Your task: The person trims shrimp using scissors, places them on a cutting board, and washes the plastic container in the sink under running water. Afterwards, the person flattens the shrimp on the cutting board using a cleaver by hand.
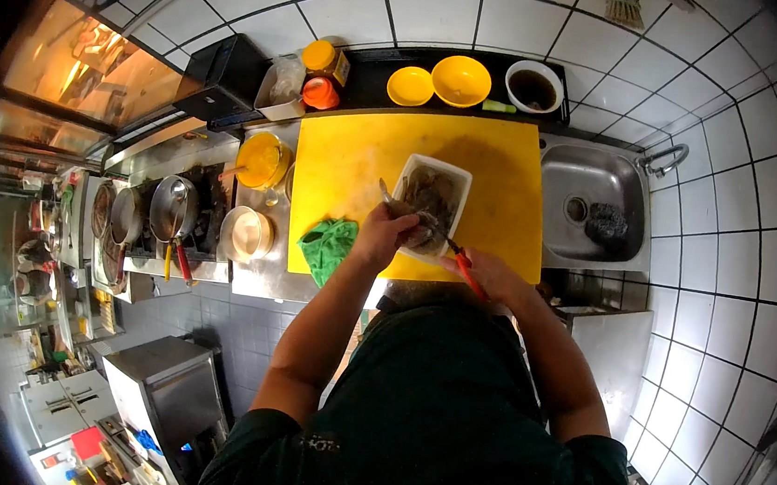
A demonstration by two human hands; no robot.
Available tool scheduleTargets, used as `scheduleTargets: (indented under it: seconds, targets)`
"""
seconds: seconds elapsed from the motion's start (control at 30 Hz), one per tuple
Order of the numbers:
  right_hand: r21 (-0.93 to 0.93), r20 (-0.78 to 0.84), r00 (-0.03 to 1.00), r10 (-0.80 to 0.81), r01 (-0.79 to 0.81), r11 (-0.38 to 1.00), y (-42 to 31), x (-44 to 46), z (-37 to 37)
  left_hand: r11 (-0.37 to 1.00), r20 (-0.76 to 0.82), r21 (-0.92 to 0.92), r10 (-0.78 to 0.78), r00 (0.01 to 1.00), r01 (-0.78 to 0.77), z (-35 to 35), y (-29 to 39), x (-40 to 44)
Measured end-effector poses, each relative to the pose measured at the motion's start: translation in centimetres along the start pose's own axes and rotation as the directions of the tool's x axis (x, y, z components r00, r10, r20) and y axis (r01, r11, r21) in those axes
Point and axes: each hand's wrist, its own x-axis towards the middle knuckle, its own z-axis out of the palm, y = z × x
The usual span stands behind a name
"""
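My left hand is closed around a greyish shrimp, held over the near left side of a white rectangular tub. Inside the tub lies a heap of raw, dark shrimp. Red-handled scissors are in my right hand, their blades pointing up and left toward the shrimp. Whether the blades touch it I cannot tell. Under the tub is a yellow cutting board. A crumpled green cloth lies at the board's near left corner, left of my left forearm.
A steel sink with a dark scrubber adjoins the board on the right. Yellow bowls and a white bowl of dark liquid line the back shelf. Pans sit on the stove at left, beyond a pale bowl.
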Motion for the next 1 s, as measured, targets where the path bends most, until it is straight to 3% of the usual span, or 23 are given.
scheduleTargets:
  seconds: [0.13,0.23,0.33,0.77,1.0]
  targets:
    - [-0.041,0.040,0.998,0.058,-0.056,0.998,-1.7,-1.3,-1.6,0.992,0.059,0.126,0.022,0.998,-0.029,0.2,1.1,-0.2]
    - [-0.079,-0.004,1.000,0.030,-0.031,0.996,-2.2,-1.6,-1.9,0.935,0.070,0.350,0.037,0.997,-0.059,0.7,2.7,-0.6]
    - [-0.092,-0.035,0.998,0.051,-0.054,0.994,-1.7,-1.5,-1.8,0.968,0.057,0.241,0.059,0.997,-0.071,-0.4,2.3,0.3]
    - [-0.154,-0.090,0.995,-0.035,0.021,0.988,0.7,0.5,0.1,0.970,0.139,0.240,-0.010,0.990,-0.024,0.4,2.6,-0.1]
    - [-0.127,-0.045,0.997,0.064,-0.069,0.990,-0.1,0.0,-0.6,0.974,0.127,0.226,-0.062,0.990,0.032,-0.6,1.3,1.3]
